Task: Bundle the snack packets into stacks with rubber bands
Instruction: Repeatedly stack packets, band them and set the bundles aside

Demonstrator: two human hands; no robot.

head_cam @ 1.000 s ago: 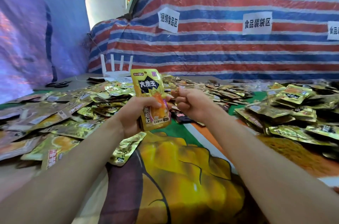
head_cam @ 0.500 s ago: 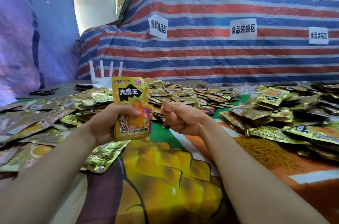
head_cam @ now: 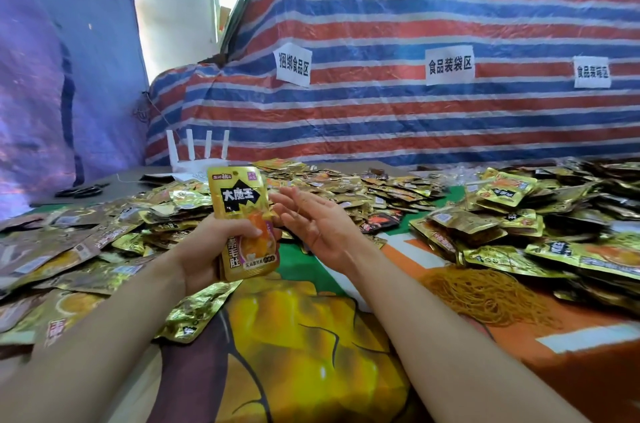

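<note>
Over the near counter [head_cam: 304,336], my left hand [head_cam: 207,251] is gripping the packet stack [head_cam: 239,200] upright, fingers [head_cam: 242,231] curling round it. My right hand [head_cam: 317,226] is hovering alongside, fingers [head_cam: 294,199] spread straight. I'm wanting one of the rubber bands [head_cam: 485,294] stretched wide, edges square.

A stack of snack packets [head_cam: 242,214] is held upright in the left hand [head_cam: 211,249] over the table cloth [head_cam: 294,336], with the right hand [head_cam: 318,225] raised just to its right. Loose packets [head_cam: 86,242] are spread to the left, a far heap [head_cam: 346,180] is piled behind the hands, and a right heap [head_cam: 519,214] is banked alongside. A pile of rubber bands [head_cam: 485,294] is laid before the right heap (touching its near edge). A router [head_cam: 197,159] and scissors [head_cam: 81,192] are set at the far left, behind the loose packets. Paper labels [head_cam: 449,65] are fixed on the tarp [head_cam: 415,128] behind the table.
</note>
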